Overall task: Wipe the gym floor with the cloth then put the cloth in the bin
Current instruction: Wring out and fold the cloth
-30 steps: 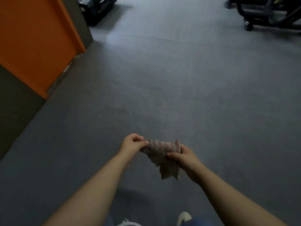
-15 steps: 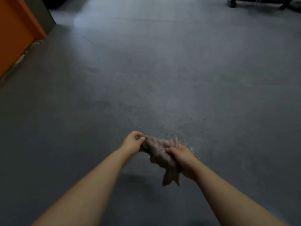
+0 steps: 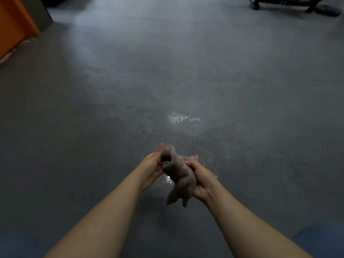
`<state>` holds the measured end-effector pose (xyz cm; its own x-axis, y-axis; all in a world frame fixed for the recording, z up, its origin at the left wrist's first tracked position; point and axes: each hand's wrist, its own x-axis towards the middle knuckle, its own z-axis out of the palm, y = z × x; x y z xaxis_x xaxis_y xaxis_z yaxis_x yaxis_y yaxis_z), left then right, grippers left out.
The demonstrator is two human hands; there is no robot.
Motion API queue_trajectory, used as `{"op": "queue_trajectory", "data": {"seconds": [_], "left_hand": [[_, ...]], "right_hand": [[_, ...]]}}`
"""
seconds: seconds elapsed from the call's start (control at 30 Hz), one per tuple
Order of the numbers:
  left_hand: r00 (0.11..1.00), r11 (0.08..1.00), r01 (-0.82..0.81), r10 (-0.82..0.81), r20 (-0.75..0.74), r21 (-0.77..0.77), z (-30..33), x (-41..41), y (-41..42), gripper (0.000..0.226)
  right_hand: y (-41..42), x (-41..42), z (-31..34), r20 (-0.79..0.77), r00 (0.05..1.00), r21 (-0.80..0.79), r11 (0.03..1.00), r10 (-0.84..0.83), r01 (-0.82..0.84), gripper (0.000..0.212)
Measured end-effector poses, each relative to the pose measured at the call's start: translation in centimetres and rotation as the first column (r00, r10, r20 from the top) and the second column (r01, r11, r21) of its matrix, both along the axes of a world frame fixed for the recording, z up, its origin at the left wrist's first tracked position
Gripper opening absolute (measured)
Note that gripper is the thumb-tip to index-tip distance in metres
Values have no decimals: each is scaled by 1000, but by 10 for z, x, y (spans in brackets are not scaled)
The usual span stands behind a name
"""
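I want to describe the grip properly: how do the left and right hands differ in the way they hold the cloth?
The left hand holds the upper end of the cloth; the right hand grips lower, where two tails hang. The left hand's fingers look straighter; the right hand's fingers curl round the bunch. Both hold it above the floor.

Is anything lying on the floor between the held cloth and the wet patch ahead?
Nothing visible: both hands, left hand and right hand, grip the cloth above bare floor; the wet patch lies just ahead.
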<state>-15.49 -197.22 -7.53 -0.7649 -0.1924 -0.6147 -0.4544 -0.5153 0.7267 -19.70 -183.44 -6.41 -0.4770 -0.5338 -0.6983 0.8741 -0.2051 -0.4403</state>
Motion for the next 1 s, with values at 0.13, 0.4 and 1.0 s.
{"op": "queue_trajectory", "data": {"seconds": [0.13,0.4,1.0], "left_hand": [[986,985,164,-164,0,49,1,25,23,60],[912,919,388,-393,113,67,3,74,36,58],[985,861,108,-25,171,-497,44,123,31,64]], "right_hand": [[13,18,5,18,1000,-58,998,3,-2,25],[42,51,-3,66,996,-96,993,-65,72,24],[50,123,-1,-301,944,397,918,139,-9,77]]}}
